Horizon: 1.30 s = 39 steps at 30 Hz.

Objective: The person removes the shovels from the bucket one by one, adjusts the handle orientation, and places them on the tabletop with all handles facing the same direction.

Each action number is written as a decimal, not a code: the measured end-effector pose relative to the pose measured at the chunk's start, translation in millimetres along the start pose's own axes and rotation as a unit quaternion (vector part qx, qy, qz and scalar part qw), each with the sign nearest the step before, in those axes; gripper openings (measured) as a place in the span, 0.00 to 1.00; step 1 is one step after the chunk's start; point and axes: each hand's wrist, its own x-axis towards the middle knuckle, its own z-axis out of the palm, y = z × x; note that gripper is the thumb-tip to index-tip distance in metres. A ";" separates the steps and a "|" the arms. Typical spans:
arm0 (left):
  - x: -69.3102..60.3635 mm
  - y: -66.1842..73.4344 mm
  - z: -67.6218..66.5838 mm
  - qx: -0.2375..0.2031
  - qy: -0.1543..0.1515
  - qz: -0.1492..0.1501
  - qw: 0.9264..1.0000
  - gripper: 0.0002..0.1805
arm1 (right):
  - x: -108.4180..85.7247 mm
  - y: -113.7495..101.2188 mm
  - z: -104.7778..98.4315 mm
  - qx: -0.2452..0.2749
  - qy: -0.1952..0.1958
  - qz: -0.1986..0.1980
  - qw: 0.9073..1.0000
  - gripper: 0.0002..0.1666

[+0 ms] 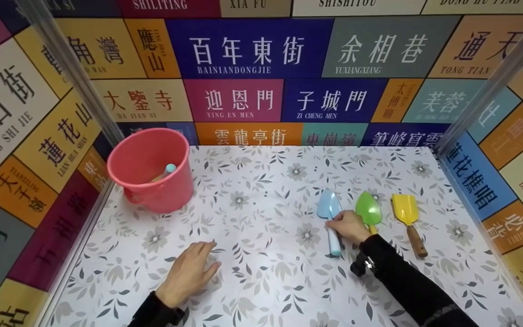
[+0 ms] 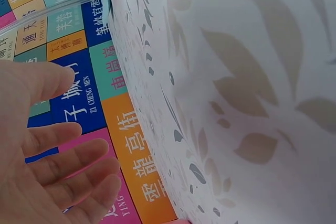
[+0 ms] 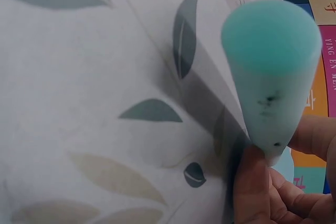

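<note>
My right hand [image 1: 351, 225] pinches a toy shovel with a light blue blade [image 1: 329, 204] by its pale handle [image 1: 333, 243]. Close up in the right wrist view, the handle's rounded end [image 3: 272, 40] is turquoise and fingers grip its narrower part. To the right lie a green toy shovel [image 1: 368, 208], its handle partly hidden by my hand, and a yellow toy shovel [image 1: 405, 208] with a brown handle. My left hand [image 1: 188, 274] is held over the left side of the table with fingers relaxed and nothing in it; its spread fingers show in the left wrist view.
A pink bucket [image 1: 177, 190] stands at the back left of the table; a turquoise-ended handle [image 1: 170, 169] shows inside it. The tabletop [image 1: 252, 218] has a leaf and flower print. Sign-covered walls [image 1: 261, 50] rise at the back and both sides.
</note>
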 end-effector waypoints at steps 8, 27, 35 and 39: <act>3.3 1.4 -3.3 0.002 0.012 0.013 1.000 0.23 | 1.1 1.8 0.1 -0.005 0.003 -0.001 1.000 0.16; 18.0 -4.1 -19.4 0.001 0.003 0.008 1.000 0.23 | -20.3 -3.9 -17.5 -0.021 0.014 -0.102 0.994 0.19; 47.6 -17.8 -45.2 0.019 0.012 0.002 1.000 0.23 | -43.3 -4.5 -33.0 -0.033 0.052 -0.228 0.972 0.15; 64.3 -27.5 -60.8 0.026 0.032 0.000 0.999 0.23 | -50.2 0.3 -35.8 -0.043 0.093 -0.318 0.943 0.13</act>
